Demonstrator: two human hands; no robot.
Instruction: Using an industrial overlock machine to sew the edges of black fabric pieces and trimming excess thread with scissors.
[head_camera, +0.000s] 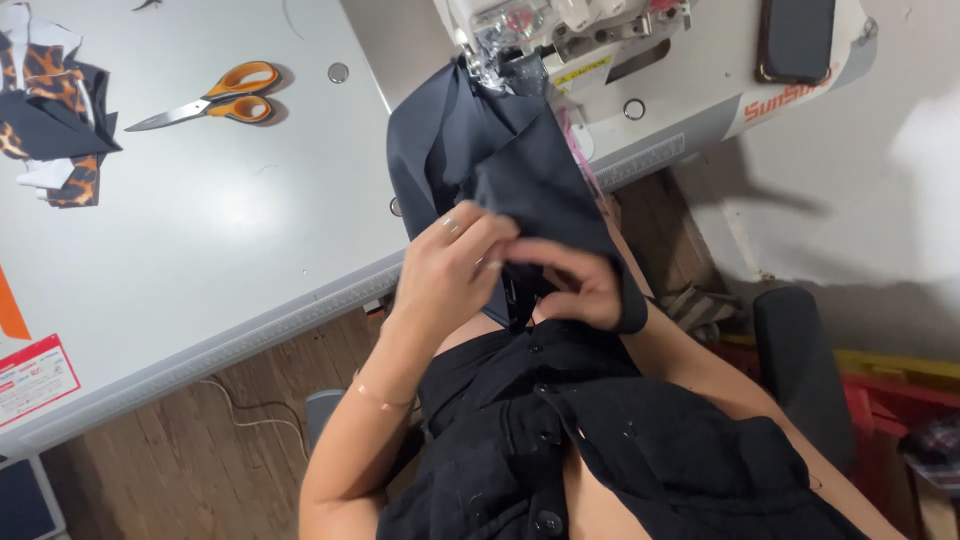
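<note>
Far left, orange-handled steel scissors (210, 98) are lying on the grey worktable (200, 230) beside leopard-print fabric scraps (55, 110); no containers are showing. At the near table edge, the left hand (445, 275) and right hand (575, 285) are both pinching folded dark navy fabric (500, 160), fingers closed on its hem, the far end feeding under the white sewing machine (640, 60). Judged step: aligning edges; the next move calls for even, flat layers.

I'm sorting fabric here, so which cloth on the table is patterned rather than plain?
The fabric scraps at the table's far left edge, past the orange-handled scissors: they show an orange-and-black animal print. The dark fabric held by both hands at the sewing machine is plain.
</note>
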